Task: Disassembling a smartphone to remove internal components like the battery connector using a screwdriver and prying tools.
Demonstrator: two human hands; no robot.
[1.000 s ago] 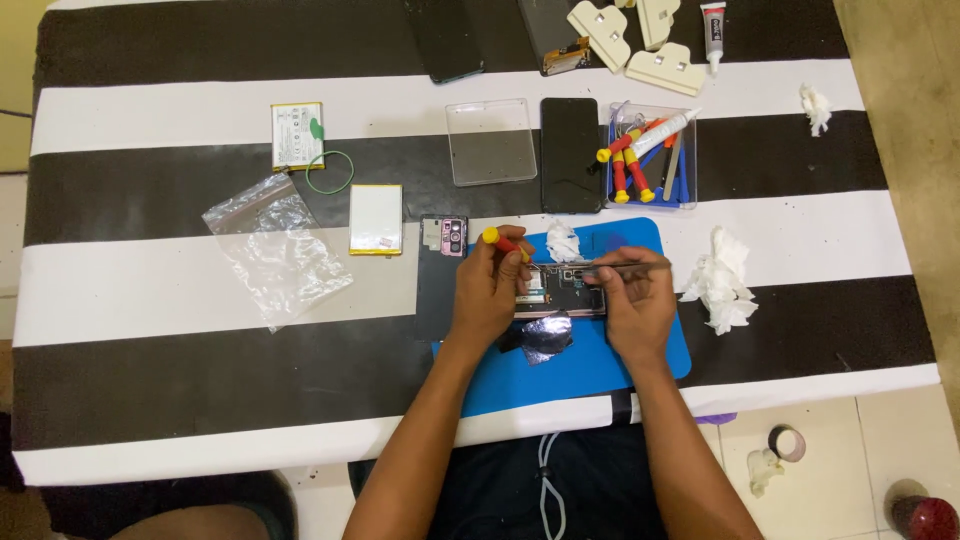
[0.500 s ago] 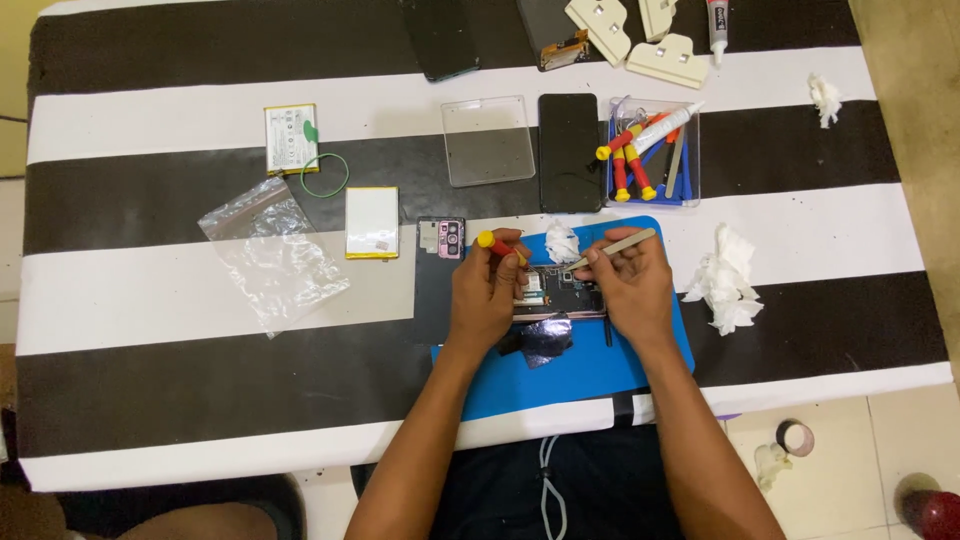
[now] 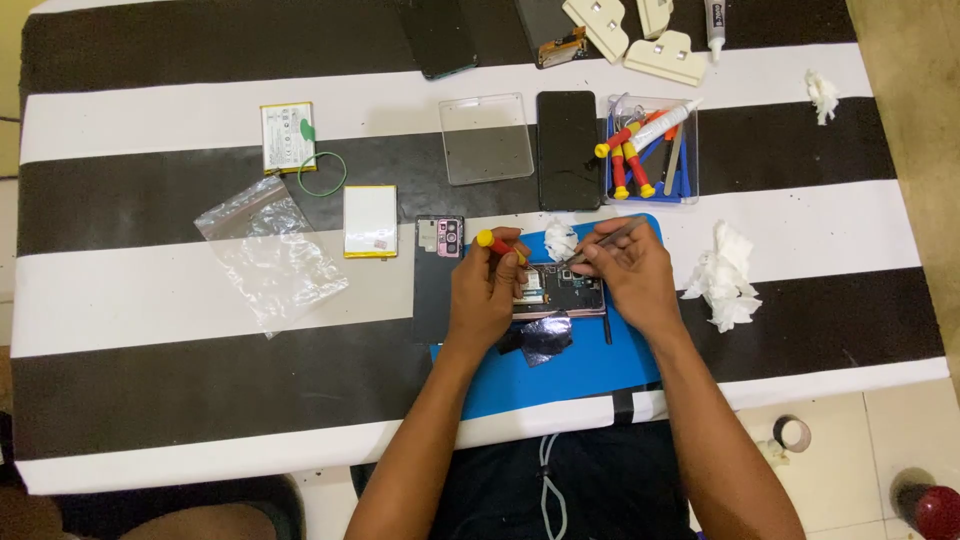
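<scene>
Tweezers (image 3: 603, 241) lower over phone (image 3: 560, 291) now.

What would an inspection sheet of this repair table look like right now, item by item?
Surface: table covered in black and white stripes, with a blue mat at the near edge.
Job's things: opened phone on the mat; red and yellow screwdriver; thin metal tool.
Clutter: clear bag, two flat battery packs, dark phone, tool tray, crumpled tissue.
Hands: left hand holds the screwdriver; right hand holds the metal tool over the opened phone.
Cables: green loop of wire.
Surroundings: tiled floor, tape roll.
</scene>
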